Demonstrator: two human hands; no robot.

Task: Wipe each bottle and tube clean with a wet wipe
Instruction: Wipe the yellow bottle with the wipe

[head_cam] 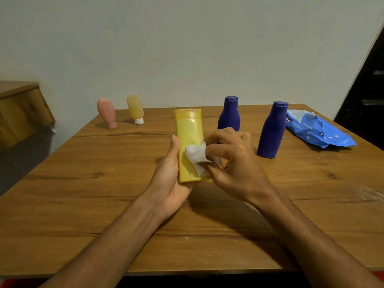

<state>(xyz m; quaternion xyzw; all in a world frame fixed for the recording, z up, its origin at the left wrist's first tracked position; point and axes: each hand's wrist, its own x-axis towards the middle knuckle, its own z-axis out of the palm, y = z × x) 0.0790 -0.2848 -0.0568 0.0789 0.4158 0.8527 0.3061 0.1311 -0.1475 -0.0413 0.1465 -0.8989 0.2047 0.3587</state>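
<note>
Five containers are in view on the wooden table (83, 194): two tubes and three bottles, plus one wipe and one pack.

Near the far left corner the two tubes stand cap-down, close together but apart. The pink tube (107, 113) leans a little, and the yellow tube (135, 109) to its right rests on a white cap.

Over the middle of the table, the left hand (168, 179) holds the yellow bottle (189, 129) off the surface, cap pointing away. The thumb lies along the bottle's left edge and the palm is under its base. The single wet wipe (196, 154), white and crumpled, lies against the bottle's lower right face. The right hand (234, 161) pinches it there with curled fingers.

Two blue bottles stand upright, caps on. The rear blue bottle (229, 115) is close to the far edge, partly behind the right hand's knuckles. The front blue bottle (271, 132) stands to its right, nearer the person and well apart from it.

At the far right corner lies one blue wipe pack (320, 129), flat and crinkled, just beside the front blue bottle.
</note>
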